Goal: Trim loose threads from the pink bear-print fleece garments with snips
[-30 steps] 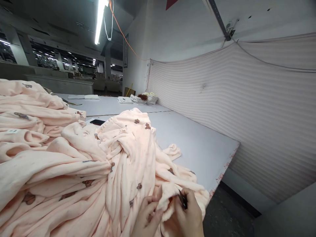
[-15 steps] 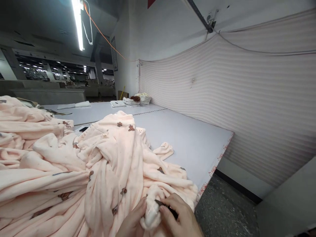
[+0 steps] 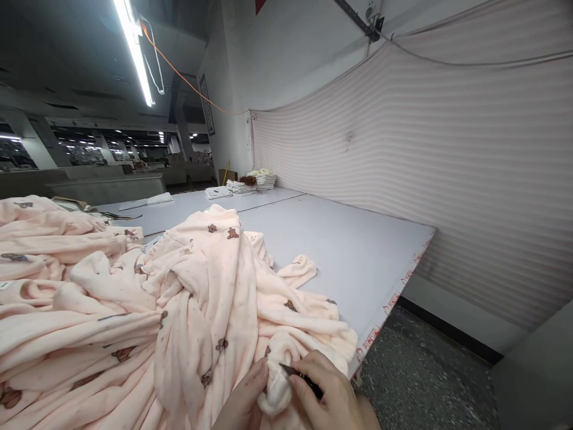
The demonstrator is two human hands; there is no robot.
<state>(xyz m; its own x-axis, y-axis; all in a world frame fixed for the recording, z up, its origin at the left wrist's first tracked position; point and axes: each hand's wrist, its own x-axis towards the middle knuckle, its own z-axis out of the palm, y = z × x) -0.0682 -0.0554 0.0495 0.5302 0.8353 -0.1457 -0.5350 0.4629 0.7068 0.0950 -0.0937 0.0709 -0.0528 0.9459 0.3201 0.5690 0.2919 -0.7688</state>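
Soft pale-pink fabric with small brown bear prints lies heaped over the near and left part of the table. At the bottom centre, my left hand pinches a gathered, whitish edge of the fabric between thumb and fingers. My right hand is closed around small dark thread snips, whose pointed tip lies against that gathered edge. Much of the snips' body is hidden inside the right fingers. Both hands are close together, at the near right end of the heap.
The grey table runs back to a wall hung with striped cloth. Stacks of folded white pieces stand at its far end. Red-marked tape lines the right edge, with speckled floor beyond.
The camera view has tilted slightly, so the table and background sit a little differently. Both hands hold nearly the same place, with the snips' tip still at the gathered edge.
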